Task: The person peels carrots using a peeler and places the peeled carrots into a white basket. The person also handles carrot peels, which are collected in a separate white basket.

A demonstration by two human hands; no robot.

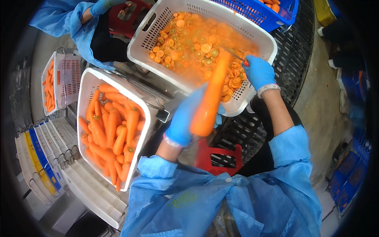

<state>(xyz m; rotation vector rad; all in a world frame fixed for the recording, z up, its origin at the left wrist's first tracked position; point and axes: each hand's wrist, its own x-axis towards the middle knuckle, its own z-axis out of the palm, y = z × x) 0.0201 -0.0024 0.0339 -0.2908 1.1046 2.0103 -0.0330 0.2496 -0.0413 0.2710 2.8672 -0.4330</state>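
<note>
In my blue-gloved left hand (pixel 185 115) is a long peeled carrot (pixel 211 97), its thick end towards me and its thin end over a white perforated crate (pixel 165 78). My right hand (pixel 260 72), gloved in blue too, grips a knife (pixel 245 62) by its red handle. The blade lies at the carrot's thin end. Beneath, carrot slices and cut ends (pixel 207 51) cover much of the crate's floor. Part of the view over them is blurred. Left of my left hand, a second white crate (pixel 81 97) holds many whole carrots (pixel 111 130).
A co-worker's blue sleeve (pixel 63 20) and gloved hand (pixel 103 6) are at the upper left. Beyond the slices stands a blue crate (pixel 251 14) with carrots. Stacked crates (pixel 50 148) fill the lower left. A red stool (pixel 204 157) shows below my hands, near black slatted flooring (pixel 237 145).
</note>
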